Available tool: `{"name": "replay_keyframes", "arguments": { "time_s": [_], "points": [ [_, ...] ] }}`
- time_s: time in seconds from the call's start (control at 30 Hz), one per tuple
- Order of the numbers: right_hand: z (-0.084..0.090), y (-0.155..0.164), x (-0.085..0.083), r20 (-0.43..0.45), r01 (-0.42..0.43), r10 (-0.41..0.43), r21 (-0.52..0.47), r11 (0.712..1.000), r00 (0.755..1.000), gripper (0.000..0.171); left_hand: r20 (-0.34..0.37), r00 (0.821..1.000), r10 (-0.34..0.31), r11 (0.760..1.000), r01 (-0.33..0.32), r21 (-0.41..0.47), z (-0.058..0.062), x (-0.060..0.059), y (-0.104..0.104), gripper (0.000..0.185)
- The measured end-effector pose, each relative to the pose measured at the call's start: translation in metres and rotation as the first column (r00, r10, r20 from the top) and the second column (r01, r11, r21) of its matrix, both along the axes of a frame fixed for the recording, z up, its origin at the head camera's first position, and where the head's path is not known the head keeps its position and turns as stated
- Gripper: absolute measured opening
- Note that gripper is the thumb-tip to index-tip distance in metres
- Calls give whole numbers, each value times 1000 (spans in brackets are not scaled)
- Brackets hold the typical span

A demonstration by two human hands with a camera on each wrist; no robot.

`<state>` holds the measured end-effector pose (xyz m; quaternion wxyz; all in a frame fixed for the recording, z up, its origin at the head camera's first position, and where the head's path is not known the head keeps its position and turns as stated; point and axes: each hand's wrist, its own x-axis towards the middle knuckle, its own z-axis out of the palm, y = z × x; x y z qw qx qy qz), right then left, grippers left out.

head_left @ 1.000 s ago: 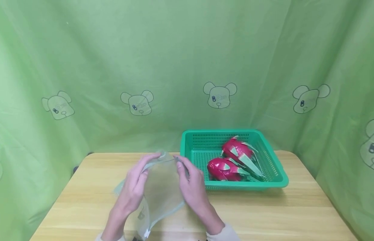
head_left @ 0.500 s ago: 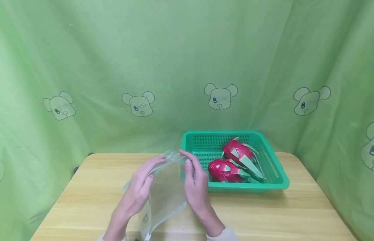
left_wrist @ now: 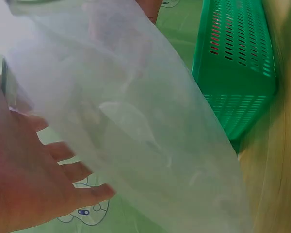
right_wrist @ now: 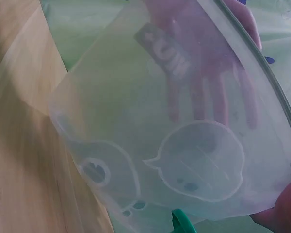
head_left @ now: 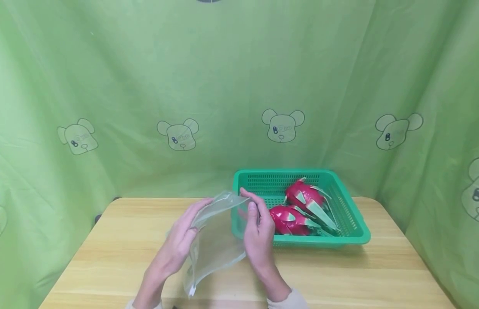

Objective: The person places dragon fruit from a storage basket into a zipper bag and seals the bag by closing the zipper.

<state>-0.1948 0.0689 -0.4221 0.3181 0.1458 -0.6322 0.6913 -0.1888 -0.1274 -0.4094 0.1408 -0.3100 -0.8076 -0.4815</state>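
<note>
Holding a clear plastic bag between them above the counter, the left hand and right hand each pinch an edge of its mouth at the top, in the head view, so the pouch hangs tilted just left of the green basket with its lower end near the wood; the film looks thin, slick and limp, and my judgement is that it could slide out of either pinch, or the two walls could cling and the mouth stay flat. Two dragon fruits lie in the basket, magenta, oval, with stiff green scales that could snag or pierce so light a film. From the left wrist view the bag is a milky, faintly creased sheet crossing the frame, the left hand behind it with fingers spread along the film, and the basket's slotted, rigid plastic wall is close at the right, where a corner of the bag might catch. From the right wrist view the bag shows a printed speech bubble and a firm zip strip along its edge, the left hand's fingers seen through it, the pale grained counter at left
</note>
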Motion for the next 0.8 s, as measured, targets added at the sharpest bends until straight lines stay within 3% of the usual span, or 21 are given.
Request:
{"name": "replay_keyframes", "arguments": {
  "time_s": [0.13, 0.37, 0.57, 0.8],
  "points": [
    [0, 2, 0, -1, 13, -13, -5, 1000, 1000, 32, 18, 1000, 12, 999, -12, 44, -1, -1, -2, 67],
    [0, -5, 6, 84, -28, 22, 75, 997, 996, 38, -35, 998, 53, 985, -46, 168, 0, -2, -3, 57],
    [-1, -14, 10, 128, -18, -9, 211, 977, 992, 49, -33, 991, 129, 957, -115, 265, 5, 0, -7, 56],
    [-2, -20, 11, 181, -40, -11, 272, 961, 983, 63, -60, 981, 185, 923, -152, 354, 9, 1, -10, 54]
  ]
}}
